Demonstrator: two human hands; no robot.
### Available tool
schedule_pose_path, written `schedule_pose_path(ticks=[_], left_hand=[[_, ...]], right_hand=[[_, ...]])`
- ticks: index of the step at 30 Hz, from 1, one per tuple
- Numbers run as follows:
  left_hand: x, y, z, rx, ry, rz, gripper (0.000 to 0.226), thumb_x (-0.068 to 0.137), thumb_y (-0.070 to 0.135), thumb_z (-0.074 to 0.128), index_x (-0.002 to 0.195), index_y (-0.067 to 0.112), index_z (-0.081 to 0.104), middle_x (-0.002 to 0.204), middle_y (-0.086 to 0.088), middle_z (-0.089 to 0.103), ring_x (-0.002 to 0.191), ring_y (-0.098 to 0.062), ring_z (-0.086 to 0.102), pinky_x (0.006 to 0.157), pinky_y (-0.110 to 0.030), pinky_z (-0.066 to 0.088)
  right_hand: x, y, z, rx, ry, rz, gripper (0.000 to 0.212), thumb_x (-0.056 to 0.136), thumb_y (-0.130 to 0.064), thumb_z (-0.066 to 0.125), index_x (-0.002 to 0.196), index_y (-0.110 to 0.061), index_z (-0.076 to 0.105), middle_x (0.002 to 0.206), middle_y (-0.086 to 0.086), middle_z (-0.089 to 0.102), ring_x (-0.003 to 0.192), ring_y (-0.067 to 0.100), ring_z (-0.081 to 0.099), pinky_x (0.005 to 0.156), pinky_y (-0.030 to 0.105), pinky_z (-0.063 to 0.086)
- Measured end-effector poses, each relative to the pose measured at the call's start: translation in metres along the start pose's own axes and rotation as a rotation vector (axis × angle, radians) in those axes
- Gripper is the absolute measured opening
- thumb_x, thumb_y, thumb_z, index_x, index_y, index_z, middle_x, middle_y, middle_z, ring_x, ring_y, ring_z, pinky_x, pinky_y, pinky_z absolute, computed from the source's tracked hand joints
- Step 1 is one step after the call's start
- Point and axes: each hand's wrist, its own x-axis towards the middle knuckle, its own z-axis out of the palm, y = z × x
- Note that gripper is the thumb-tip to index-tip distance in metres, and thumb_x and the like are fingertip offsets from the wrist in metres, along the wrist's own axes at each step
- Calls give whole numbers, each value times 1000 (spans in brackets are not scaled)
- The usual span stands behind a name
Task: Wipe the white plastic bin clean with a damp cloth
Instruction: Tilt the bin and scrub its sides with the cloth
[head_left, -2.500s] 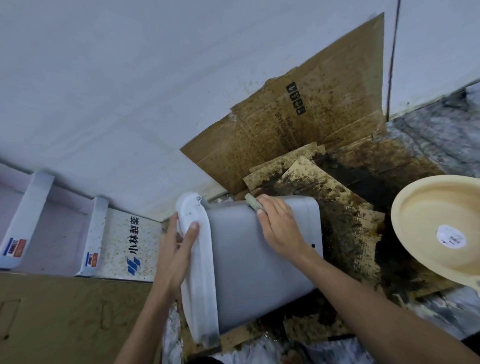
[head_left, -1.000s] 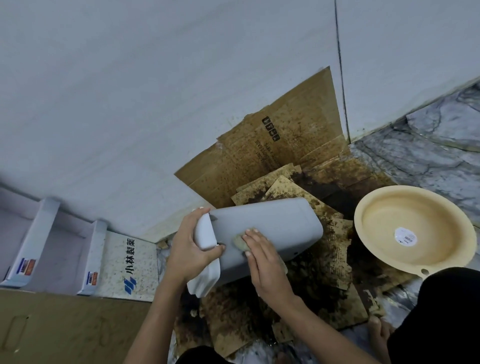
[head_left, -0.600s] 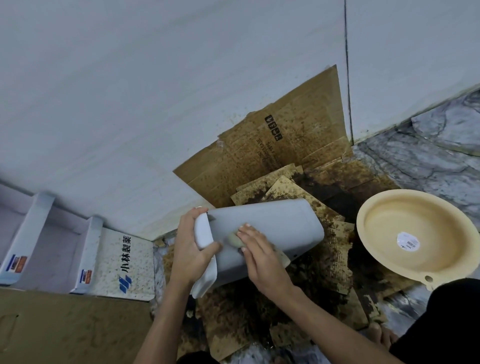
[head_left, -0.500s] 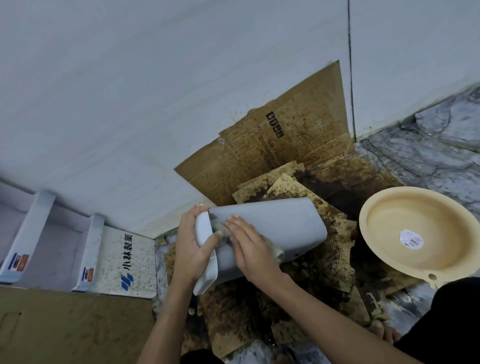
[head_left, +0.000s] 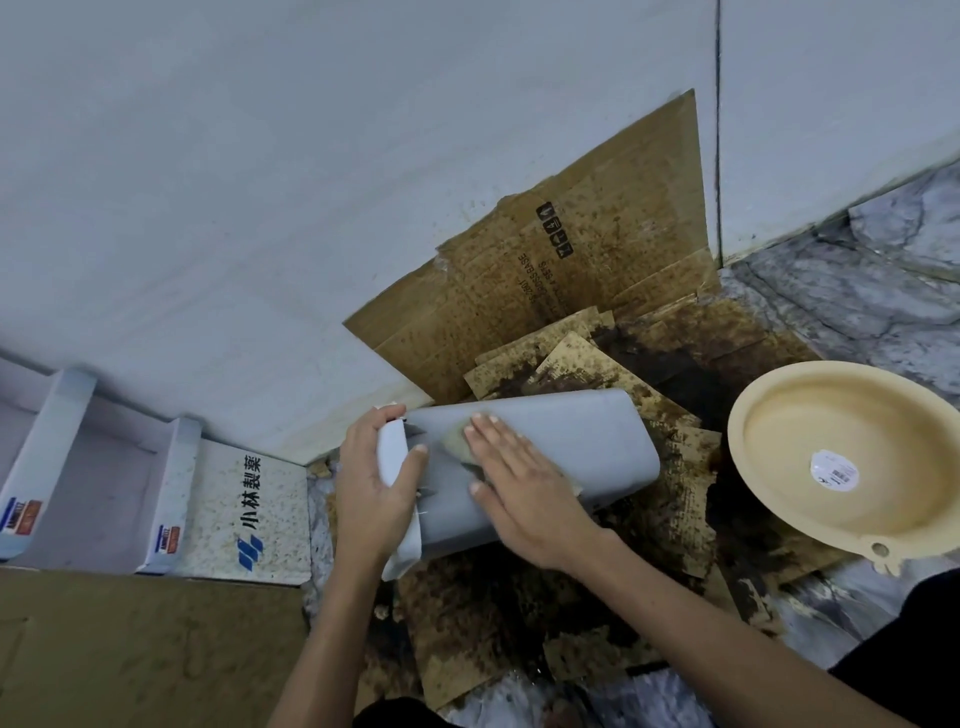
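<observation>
The white plastic bin (head_left: 582, 441) lies on its side over stained cardboard, its open rim toward the left. My left hand (head_left: 371, 488) grips that rim, thumb over the edge. My right hand (head_left: 519, 483) lies flat on the bin's upper side, fingers spread, pressing a small pale yellowish cloth (head_left: 457, 441) against the plastic. Only the cloth's edge shows past my fingertips; the rest is hidden under my palm.
Soiled, dark-stained cardboard sheets (head_left: 597, 270) cover the floor and lean on the white wall. A beige plastic basin (head_left: 852, 415) sits on the marble floor at right. A white printed carton (head_left: 244, 504) and brown cardboard (head_left: 130, 649) lie at left.
My right hand has kept sliding the cloth along the bin's side near the rim. The left hand keeps its hold on the rim. The bin has shifted only slightly.
</observation>
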Motion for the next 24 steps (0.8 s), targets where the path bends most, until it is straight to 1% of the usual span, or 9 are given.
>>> schedule_pose_path(ticks=[3,6,9,13,16,18,20,22,24], left_hand=[[-3,-7,-6,-10,25,-21,41,83,43,58,123,33,57,126,8,59,123,-12,53,104,-39,43],[-7,-10,-10,-30,38,-29,39,84,43,59,122,34,57,125,11,59,121,-7,54,102,-37,44],[-8,-14,-11,-31,55,-42,39,84,42,59,122,35,57,125,13,59,123,-5,53,104,-39,44],[-8,-13,-8,-8,61,-54,38,86,43,58,123,35,57,125,12,58,125,-12,52,106,-48,43],[-7,-11,-6,25,48,-53,39,87,42,59,125,37,56,128,13,57,128,-13,51,107,-48,42],[-6,-9,-5,58,27,-32,40,87,43,60,127,38,57,131,12,57,129,-12,50,108,-45,42],[-4,-7,-3,86,3,-12,43,86,46,62,128,37,58,132,10,57,130,-12,49,109,-39,40],[-4,-4,-3,102,-7,13,45,85,49,64,128,36,60,132,10,57,130,-11,48,108,-33,38],[-4,-3,-4,108,-5,36,43,84,47,64,126,37,60,130,10,57,128,-10,49,107,-31,38]], right_hand=[[4,-13,14,-56,33,-55,56,105,-35,23,157,-18,11,165,-2,4,151,8,-5,123,34,1],[28,-14,19,-79,51,-84,54,105,-33,25,156,-16,18,164,1,13,152,12,5,123,36,9],[50,-4,16,-37,60,-54,51,105,-32,27,154,-17,24,162,1,23,150,13,14,122,38,16],[44,26,8,33,112,214,54,105,-37,22,156,-19,17,164,-1,16,151,12,7,123,40,12],[24,38,8,83,201,410,55,105,-37,21,156,-16,16,164,0,13,151,13,7,123,40,11],[10,30,14,82,267,458,57,104,-38,19,156,-13,18,164,1,13,151,14,8,123,41,14],[-2,9,22,90,294,425,57,103,-37,19,155,-14,19,164,1,14,151,13,8,123,40,13],[-4,-17,28,115,272,319,54,104,-34,21,155,-15,22,163,1,17,151,14,10,122,37,11],[8,-32,30,113,233,224,52,105,-32,23,154,-16,24,163,0,18,151,14,11,121,35,11]])
